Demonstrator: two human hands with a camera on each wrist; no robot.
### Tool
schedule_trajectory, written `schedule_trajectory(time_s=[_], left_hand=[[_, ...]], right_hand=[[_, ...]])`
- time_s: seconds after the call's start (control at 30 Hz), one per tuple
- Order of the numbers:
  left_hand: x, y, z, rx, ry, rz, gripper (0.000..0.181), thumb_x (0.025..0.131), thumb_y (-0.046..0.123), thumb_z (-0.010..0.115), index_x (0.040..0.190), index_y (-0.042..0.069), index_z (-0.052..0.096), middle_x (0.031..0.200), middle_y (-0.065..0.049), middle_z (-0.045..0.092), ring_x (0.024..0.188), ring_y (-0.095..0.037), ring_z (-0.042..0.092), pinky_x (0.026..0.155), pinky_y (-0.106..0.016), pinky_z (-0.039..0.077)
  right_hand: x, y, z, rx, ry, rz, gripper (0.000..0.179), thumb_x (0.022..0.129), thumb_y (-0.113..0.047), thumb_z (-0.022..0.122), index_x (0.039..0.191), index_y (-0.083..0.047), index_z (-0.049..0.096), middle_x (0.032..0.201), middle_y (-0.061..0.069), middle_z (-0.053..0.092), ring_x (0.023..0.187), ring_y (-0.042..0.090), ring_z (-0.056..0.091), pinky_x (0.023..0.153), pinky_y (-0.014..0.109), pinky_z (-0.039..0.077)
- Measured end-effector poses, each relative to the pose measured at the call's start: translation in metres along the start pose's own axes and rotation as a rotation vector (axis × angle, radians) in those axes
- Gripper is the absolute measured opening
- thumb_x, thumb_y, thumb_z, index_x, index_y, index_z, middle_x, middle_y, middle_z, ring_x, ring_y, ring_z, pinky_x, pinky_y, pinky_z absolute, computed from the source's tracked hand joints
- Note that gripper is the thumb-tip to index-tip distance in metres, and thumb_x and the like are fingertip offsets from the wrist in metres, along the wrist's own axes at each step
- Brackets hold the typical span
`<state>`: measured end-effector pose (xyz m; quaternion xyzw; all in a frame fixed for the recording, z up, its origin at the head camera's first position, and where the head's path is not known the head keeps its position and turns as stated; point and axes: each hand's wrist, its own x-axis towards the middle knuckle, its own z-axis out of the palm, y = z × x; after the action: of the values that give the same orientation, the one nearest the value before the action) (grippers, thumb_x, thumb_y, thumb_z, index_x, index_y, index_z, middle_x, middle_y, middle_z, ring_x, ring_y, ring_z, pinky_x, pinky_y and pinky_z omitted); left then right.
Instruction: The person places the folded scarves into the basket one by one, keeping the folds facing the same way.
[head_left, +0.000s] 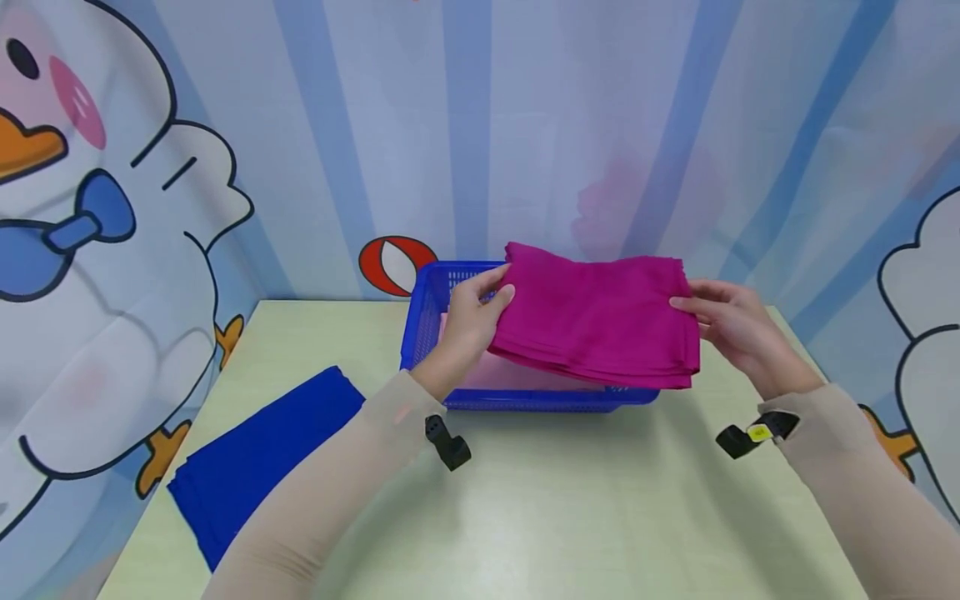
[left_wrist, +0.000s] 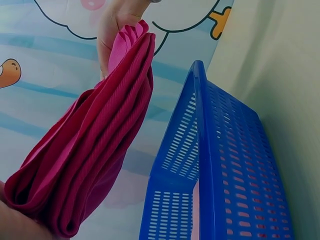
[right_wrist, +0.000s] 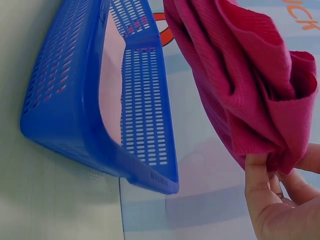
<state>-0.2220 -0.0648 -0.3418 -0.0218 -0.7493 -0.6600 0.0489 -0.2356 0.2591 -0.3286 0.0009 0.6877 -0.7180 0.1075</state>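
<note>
A folded magenta cloth is held up between both hands, above the blue plastic basket. My left hand pinches its left side, thumb in front. At the right side my right hand pinches the edge between thumb and fingers. Several folded layers of the magenta cloth show edge-on in the left wrist view. In the right wrist view, fingers press under the gathered end of the cloth. Inside the basket lies a light pink cloth, partly hidden by the magenta one.
A folded blue cloth lies on the left of the pale table, partly covered by the left sleeve. Behind the table hangs a striped backdrop with cartoon birds. Each wrist carries a small black camera.
</note>
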Motion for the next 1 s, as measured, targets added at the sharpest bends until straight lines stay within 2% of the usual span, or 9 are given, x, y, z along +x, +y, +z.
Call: schedule_trajectory(time_s=[0.23, 0.47, 0.6, 0.77, 1.0], left_hand=[[0.0, -0.006, -0.012, -0.055, 0.006, 0.009, 0.04, 0.103, 0.009, 0.055, 0.144, 0.009, 0.054, 0.138, -0.011, 0.057, 0.117, -0.025, 0.061, 0.093, -0.036, 0.054], [-0.002, -0.009, -0.022, -0.048, 0.029, 0.007, 0.041, 0.103, 0.008, 0.055, 0.144, 0.009, 0.054, 0.136, -0.01, 0.059, 0.118, -0.024, 0.059, 0.094, -0.036, 0.053], [-0.002, -0.012, -0.026, -0.034, 0.04, 0.007, 0.041, 0.103, 0.008, 0.055, 0.143, 0.009, 0.055, 0.133, -0.01, 0.06, 0.116, -0.023, 0.059, 0.094, -0.036, 0.053], [-0.001, -0.015, -0.03, -0.019, 0.055, 0.008, 0.04, 0.103, 0.008, 0.055, 0.143, 0.008, 0.055, 0.133, -0.011, 0.06, 0.115, -0.024, 0.06, 0.094, -0.037, 0.053], [-0.002, -0.018, -0.034, -0.017, 0.062, -0.022, 0.041, 0.103, 0.008, 0.056, 0.144, 0.01, 0.055, 0.13, -0.012, 0.061, 0.112, -0.025, 0.061, 0.093, -0.038, 0.054]], right_hand=[[0.009, 0.001, 0.012, -0.021, -0.015, 0.001, 0.013, 0.092, -0.014, 0.073, 0.103, -0.02, 0.072, 0.105, -0.006, 0.065, 0.091, 0.012, 0.064, 0.075, 0.026, 0.058], [0.017, 0.002, 0.022, -0.022, -0.041, -0.006, 0.011, 0.093, -0.011, 0.072, 0.1, -0.02, 0.072, 0.101, -0.006, 0.067, 0.087, 0.011, 0.065, 0.075, 0.025, 0.058], [0.022, 0.003, 0.027, -0.027, -0.046, 0.004, 0.014, 0.094, -0.009, 0.07, 0.107, -0.016, 0.068, 0.1, -0.005, 0.066, 0.086, 0.01, 0.065, 0.075, 0.024, 0.058], [0.028, 0.004, 0.033, -0.064, -0.049, 0.021, 0.03, 0.096, -0.01, 0.068, 0.123, -0.007, 0.056, 0.099, -0.005, 0.064, 0.087, 0.009, 0.063, 0.076, 0.023, 0.057], [0.031, 0.005, 0.038, -0.07, -0.049, 0.024, 0.024, 0.097, -0.005, 0.064, 0.119, -0.007, 0.055, 0.092, -0.007, 0.064, 0.084, 0.009, 0.062, 0.074, 0.023, 0.056]])
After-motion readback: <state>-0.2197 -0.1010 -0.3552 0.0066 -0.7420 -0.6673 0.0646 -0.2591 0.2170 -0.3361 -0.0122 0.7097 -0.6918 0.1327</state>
